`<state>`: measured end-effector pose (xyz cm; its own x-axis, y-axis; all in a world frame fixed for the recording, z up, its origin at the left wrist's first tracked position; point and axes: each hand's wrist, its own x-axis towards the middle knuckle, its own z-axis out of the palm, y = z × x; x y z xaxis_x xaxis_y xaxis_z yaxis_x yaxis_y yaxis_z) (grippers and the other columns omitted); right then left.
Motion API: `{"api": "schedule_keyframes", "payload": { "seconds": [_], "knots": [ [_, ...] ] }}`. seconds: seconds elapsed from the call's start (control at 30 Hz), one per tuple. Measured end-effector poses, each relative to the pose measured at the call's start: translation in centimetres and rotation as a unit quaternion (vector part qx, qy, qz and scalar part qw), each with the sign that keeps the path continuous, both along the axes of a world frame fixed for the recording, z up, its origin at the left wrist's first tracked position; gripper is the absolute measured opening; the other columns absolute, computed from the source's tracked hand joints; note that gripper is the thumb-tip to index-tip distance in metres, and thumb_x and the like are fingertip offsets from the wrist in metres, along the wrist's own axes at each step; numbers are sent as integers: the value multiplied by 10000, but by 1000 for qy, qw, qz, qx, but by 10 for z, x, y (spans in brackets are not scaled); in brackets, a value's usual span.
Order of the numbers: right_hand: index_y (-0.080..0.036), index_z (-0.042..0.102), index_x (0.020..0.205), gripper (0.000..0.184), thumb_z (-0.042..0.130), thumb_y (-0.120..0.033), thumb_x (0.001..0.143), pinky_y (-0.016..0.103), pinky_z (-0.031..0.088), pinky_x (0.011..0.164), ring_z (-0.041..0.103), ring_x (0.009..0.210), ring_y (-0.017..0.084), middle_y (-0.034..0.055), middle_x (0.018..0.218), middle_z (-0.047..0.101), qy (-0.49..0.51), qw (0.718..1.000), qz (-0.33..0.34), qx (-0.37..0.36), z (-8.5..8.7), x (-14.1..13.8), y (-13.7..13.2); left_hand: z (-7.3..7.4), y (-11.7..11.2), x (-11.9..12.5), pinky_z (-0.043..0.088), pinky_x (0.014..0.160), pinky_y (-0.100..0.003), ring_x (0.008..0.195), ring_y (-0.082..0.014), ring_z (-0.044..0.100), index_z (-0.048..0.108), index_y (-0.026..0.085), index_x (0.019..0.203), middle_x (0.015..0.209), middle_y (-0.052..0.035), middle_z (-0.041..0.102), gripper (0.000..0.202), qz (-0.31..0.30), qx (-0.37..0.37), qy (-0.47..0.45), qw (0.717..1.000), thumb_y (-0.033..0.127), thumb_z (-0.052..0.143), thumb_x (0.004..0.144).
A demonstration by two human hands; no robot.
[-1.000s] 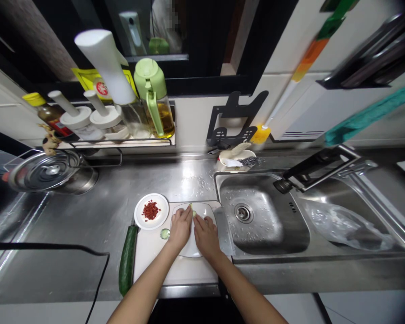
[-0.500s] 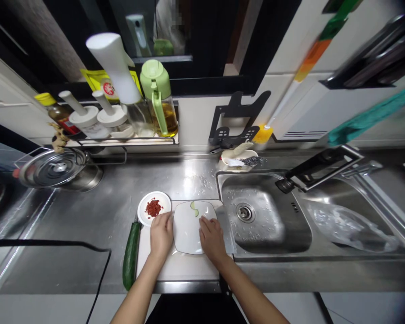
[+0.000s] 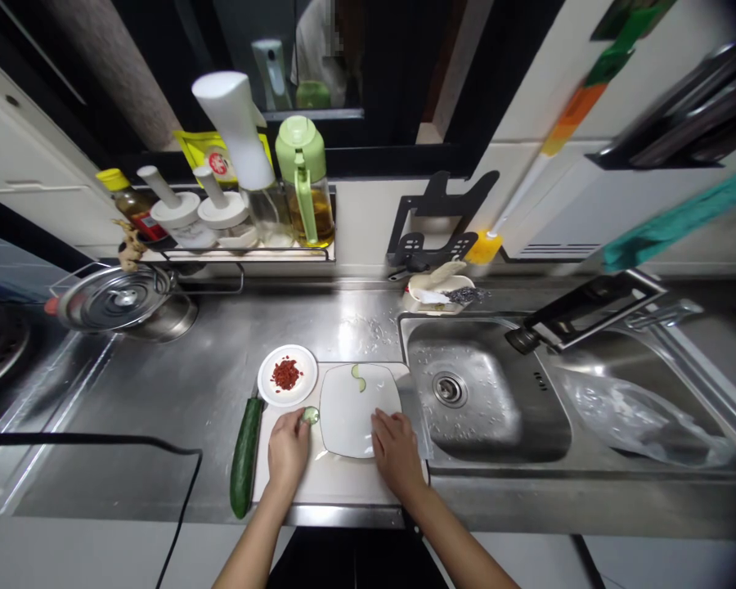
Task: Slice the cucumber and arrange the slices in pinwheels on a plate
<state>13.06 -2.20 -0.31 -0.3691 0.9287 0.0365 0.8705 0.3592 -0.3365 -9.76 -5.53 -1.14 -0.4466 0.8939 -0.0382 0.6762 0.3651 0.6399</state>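
Note:
Pale green cucumber slices (image 3: 310, 415) show at the fingertips of my left hand (image 3: 288, 450), which is closed in a pinch on them beside the plate's left edge. My right hand (image 3: 398, 454) rests over the right edge of the white square plate (image 3: 348, 421), its fingers stretched out and holding nothing. Two thin curved cucumber pieces (image 3: 359, 378) lie near the plate's far edge, end to end. Under the plate is a light cutting board (image 3: 331, 483). A whole cucumber (image 3: 245, 458) lies along the board's left side.
Behind my left hand a small white dish (image 3: 270, 393) holds red dried bits. The sink (image 3: 484, 409) begins just right of the board, with a faucet (image 3: 564, 315) above it. Oil bottles and seasoning jars stand on a rack (image 3: 251, 255). A black cable (image 3: 128, 442) crosses the left counter.
My left hand has drawn back slightly towards me, and the cucumber slices at its fingertips now show. My right hand has slid a little nearer to me along the plate's edge. The view has shifted slightly.

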Motion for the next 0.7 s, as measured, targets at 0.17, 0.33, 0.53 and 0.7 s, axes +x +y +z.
{"api": "schedule_keyframes", "payload": {
  "seconds": [0.17,0.33,0.53,0.7],
  "knots": [
    [-200,583,1174,339,395,-202,891,403,413,791,436,1079,266,84,1241,568,-4,1000,4,-13,3,0,-3,1,-1,1,466,817,-355,856,-220,619,670,182,967,927,-83,683,267,-6,2,4,1000,269,479,802],
    [-211,595,1153,327,403,-198,888,391,412,790,440,1077,258,83,1218,580,5,1000,7,-7,4,-2,-5,7,2,4,462,746,-330,760,-202,609,655,184,870,841,-60,675,206,21,4,-9,1000,255,490,769],
    [-231,628,1064,283,426,-194,869,368,412,795,464,1060,241,70,1127,620,53,998,-3,-32,9,-6,-4,15,3,1,437,630,-256,625,-154,578,634,197,778,703,-9,655,188,39,-1,-87,995,335,508,756],
    [-200,637,985,260,431,-145,835,367,378,884,529,934,198,54,976,665,168,984,20,-55,16,-16,6,32,3,3,403,571,-214,561,-118,508,622,180,753,626,13,592,247,13,-1,-179,984,419,566,735]
  ]
}}
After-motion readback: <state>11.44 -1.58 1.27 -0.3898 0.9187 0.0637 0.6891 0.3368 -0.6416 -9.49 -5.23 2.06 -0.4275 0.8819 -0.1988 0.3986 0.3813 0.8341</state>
